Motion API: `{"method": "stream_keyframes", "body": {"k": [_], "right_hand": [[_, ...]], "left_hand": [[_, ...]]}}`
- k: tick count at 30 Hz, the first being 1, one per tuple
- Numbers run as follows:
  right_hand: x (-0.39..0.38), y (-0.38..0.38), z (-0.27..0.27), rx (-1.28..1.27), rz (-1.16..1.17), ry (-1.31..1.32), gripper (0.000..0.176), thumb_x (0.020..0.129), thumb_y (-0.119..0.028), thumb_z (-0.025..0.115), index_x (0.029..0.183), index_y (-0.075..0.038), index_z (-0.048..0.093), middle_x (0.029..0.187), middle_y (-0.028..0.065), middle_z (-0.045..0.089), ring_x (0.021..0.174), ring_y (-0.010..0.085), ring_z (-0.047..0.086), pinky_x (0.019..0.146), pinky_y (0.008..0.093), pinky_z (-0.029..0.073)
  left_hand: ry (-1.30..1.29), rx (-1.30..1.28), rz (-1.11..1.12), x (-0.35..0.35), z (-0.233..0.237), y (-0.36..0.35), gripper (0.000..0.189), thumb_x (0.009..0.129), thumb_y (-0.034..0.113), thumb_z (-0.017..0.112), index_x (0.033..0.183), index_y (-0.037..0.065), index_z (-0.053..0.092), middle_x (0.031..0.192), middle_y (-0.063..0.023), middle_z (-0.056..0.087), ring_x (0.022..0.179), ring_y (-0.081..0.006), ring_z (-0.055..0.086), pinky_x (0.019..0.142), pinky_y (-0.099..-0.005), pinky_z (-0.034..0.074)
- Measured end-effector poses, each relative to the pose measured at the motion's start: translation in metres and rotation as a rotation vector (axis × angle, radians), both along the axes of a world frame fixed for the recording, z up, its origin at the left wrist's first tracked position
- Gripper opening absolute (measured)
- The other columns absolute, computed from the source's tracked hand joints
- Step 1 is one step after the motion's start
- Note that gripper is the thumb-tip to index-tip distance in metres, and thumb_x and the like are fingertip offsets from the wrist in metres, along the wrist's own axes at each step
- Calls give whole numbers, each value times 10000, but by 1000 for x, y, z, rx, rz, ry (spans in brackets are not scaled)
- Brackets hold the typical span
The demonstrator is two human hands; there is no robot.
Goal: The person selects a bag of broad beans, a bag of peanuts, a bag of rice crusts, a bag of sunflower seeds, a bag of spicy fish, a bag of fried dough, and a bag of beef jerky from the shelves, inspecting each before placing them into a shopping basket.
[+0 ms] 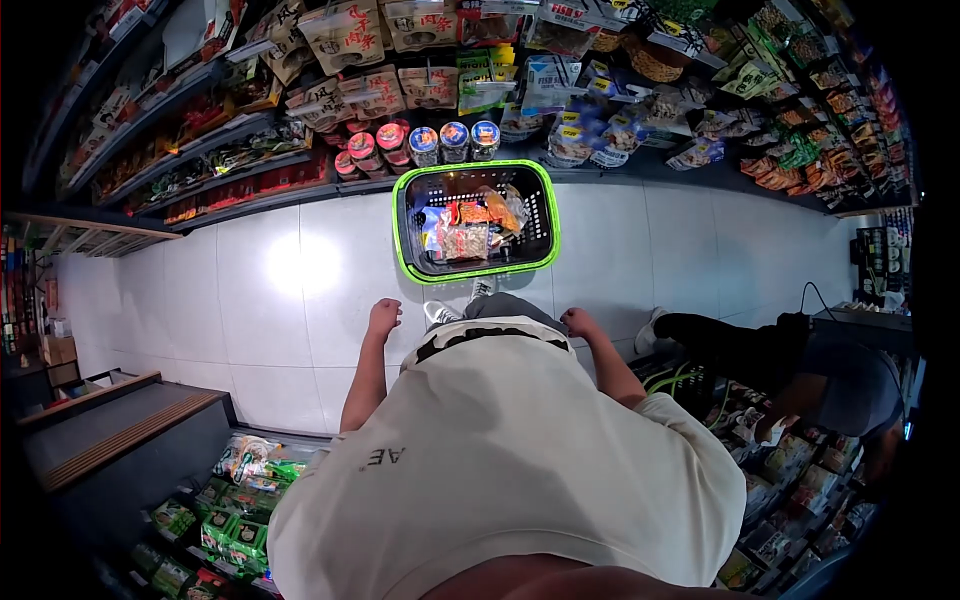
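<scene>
Hanging curled shut, empty: left hand [383, 318] | right hand [578, 322] likewise | green-rimmed black lattice basket [475, 271] on glossy tiles [270, 340]

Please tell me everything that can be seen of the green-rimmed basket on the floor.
The basket is rectangular, with a green rim and black perforated walls, plastic by its look. It stands upright on the pale tiled floor, close under the shelves, ahead of the person. Colourful snack packets lie inside. Neither the left hand nor the right hand touches it.
</scene>
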State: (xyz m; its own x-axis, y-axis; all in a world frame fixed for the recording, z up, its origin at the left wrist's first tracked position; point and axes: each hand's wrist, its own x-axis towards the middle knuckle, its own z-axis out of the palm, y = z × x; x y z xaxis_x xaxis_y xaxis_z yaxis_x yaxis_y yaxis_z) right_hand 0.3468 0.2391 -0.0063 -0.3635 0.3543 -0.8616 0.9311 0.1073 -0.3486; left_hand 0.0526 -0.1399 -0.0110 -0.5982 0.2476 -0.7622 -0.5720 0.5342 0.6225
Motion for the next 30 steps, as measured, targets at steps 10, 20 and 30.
{"method": "stream_keyframes", "body": {"k": [10,20,30], "right_hand": [[-48,20,-16,33,52,134,255,797,-215,493,861,-7,625,734,110,645,633,206,629,569,317,501],[-59,38,-48,-116,-16,120,207,853,-178,440,866,-20,573,693,99,633,564,174,626,472,271,485],[-68,49,-81,-92,-82,154,177,844,-146,461,871,-2,559,710,100,616,582,162,610,501,277,481]], "left_hand": [[-136,-171,-38,15,-1,-25,214,807,167,488,930,12,569,758,-98,592,687,-177,579,497,-304,498],[-15,-180,18,9,22,0,272,823,232,488,933,8,598,790,-99,599,721,-167,573,583,-301,505],[57,-179,-160,-10,-2,33,267,855,202,446,939,8,610,792,-111,608,704,-177,582,596,-301,512]]}}
